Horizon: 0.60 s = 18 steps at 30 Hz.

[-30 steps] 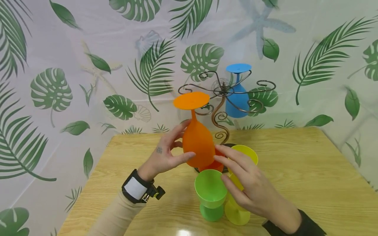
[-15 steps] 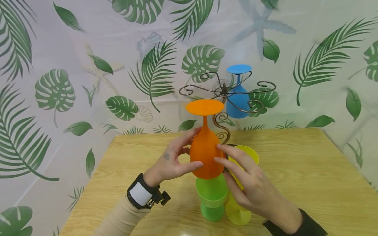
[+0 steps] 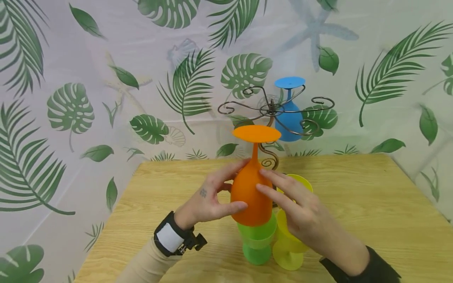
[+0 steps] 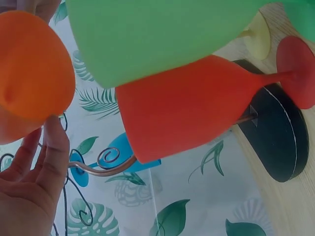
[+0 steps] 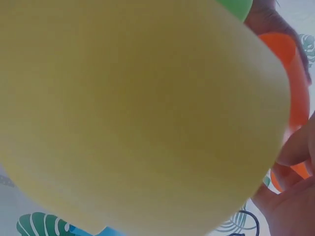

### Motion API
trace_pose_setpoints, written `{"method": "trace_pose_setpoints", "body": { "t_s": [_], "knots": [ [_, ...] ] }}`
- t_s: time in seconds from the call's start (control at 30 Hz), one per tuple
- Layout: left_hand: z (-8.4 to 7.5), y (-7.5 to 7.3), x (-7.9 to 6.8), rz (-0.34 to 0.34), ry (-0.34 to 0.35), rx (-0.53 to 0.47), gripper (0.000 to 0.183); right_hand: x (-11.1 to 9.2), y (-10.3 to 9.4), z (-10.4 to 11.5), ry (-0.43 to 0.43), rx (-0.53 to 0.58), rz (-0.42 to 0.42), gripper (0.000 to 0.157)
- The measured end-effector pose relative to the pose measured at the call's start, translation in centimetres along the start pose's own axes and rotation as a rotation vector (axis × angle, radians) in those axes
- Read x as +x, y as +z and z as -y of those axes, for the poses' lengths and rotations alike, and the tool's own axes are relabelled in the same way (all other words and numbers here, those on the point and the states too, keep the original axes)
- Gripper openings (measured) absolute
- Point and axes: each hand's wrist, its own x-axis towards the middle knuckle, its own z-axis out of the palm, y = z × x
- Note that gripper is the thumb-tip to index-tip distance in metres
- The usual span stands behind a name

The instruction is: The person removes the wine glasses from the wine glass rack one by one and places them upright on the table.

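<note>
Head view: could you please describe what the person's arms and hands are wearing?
The left hand bears a small dark mark on its back, above a black wrist strap with a white panel and a beige sleeve. The right hand is bare, with a black sleeve.

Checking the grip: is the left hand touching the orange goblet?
Touching. Head view shows left hand thumb and fingers pressed on the orange goblet.

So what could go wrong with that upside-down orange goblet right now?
The orange goblet is inverted just above the green goblet; it might bump that over. The yellow goblet stands close under the right hand and may tip. The left hand holds only by fingertips, so slipping seems possible.
</note>
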Motion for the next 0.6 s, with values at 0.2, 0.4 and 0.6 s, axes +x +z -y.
{"method": "trace_pose_setpoints", "body": {
  "t_s": [0.2, 0.4, 0.6],
  "knots": [
    [-0.4, 0.5, 0.2, 0.026, 0.016, -0.013, 0.092, -0.2, -0.6, 0.0, -0.017, -0.056, 0.036, 0.041],
    [-0.9, 0.4, 0.3, 0.026, 0.019, 0.003, 0.091, -0.2, -0.9, 0.1, -0.088, -0.174, 0.065, 0.038],
    [-1.1, 0.3, 0.0, 0.028, -0.001, 0.009, 0.091, -0.4, -0.9, 0.1, -0.127, -0.166, 0.085, 0.04]
  ]
}}
